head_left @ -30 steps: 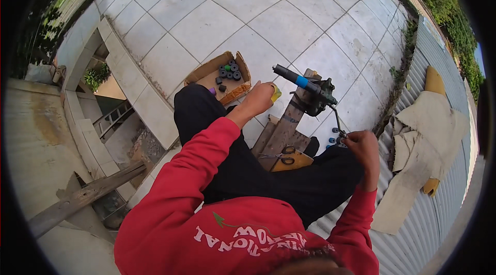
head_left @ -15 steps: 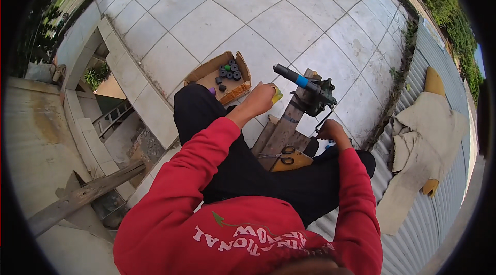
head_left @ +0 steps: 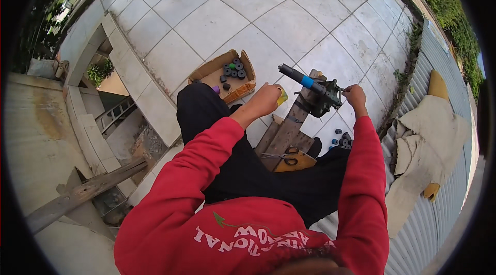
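A dark metal hand press (head_left: 323, 96) with a long lever, blue tape around its handle (head_left: 299, 78), stands on a wooden block (head_left: 289, 125) between my legs. My left hand (head_left: 266, 98) is closed around a small yellow-green piece (head_left: 282, 96) just left of the press. My right hand (head_left: 355, 94) is at the right side of the press, fingers pinched on a small thin part I cannot make out. Both sleeves are red.
A cardboard tray (head_left: 243, 89) with several dark rollers lies on the tiled floor ahead. More dark rollers (head_left: 340, 139) sit by my right knee. Scissors (head_left: 281, 157) lie on a board. Corrugated sheet (head_left: 444, 182) with cloth is on the right; a ledge drops on the left.
My right hand rose from beside my right knee up to the right side of the press. My left hand stayed by the press with the yellow-green piece.
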Available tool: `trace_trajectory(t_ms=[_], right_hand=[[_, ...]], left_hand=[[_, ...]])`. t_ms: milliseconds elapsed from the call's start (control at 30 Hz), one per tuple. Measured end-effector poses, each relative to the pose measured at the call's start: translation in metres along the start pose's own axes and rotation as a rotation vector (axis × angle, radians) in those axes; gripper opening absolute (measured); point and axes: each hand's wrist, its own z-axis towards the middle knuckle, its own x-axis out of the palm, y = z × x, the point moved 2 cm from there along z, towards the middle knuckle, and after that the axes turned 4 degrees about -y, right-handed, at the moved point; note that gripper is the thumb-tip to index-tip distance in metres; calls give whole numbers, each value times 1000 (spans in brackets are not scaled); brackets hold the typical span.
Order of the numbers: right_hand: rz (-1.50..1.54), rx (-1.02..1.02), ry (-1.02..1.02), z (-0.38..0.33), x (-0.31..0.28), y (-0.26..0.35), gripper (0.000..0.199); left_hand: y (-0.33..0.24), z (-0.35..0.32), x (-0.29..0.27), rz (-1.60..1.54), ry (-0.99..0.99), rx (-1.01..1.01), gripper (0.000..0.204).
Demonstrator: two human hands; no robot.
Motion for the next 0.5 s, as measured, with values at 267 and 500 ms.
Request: trace_trajectory(t_ms=[267,500], right_hand=[[-6,-40,-199,-20,-101,11,21],[49,-81,-354,-85,-153,23,25]], left_hand=[[1,2,3,-9,32,-8,11],[-2,4,-1,2,-2,9,15]])
